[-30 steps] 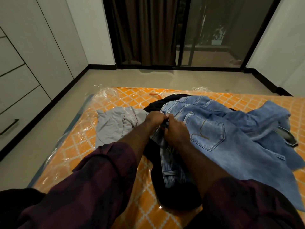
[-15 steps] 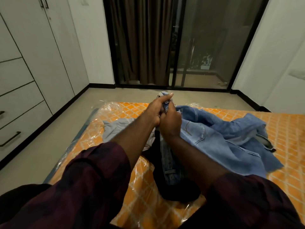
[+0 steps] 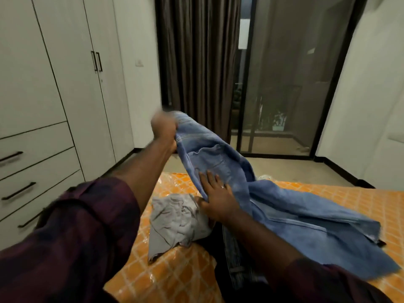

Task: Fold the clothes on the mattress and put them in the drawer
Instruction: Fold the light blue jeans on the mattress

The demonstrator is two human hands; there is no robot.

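My left hand (image 3: 164, 130) grips the waistband of the light blue jeans (image 3: 273, 204) and holds it raised above the orange mattress (image 3: 360, 204). The jeans' legs trail down to the right across the mattress. My right hand (image 3: 216, 197) lies lower against the denim near the back pocket, fingers spread and thumb tucked at the fabric's edge. A crumpled grey garment (image 3: 177, 219) lies on the mattress under my hands. A dark garment (image 3: 218, 248) with more denim folds shows below my right forearm.
White wardrobe with drawers (image 3: 32, 171) and black handles stands along the left wall. A strip of floor (image 3: 135, 158) separates it from the mattress. Brown curtain (image 3: 196, 62) and glass sliding door (image 3: 295, 84) lie ahead.
My left hand has lifted the jeans' waistband up and to the left. My right hand has let go of the waistband and slid down onto the denim. The view tilted upward.
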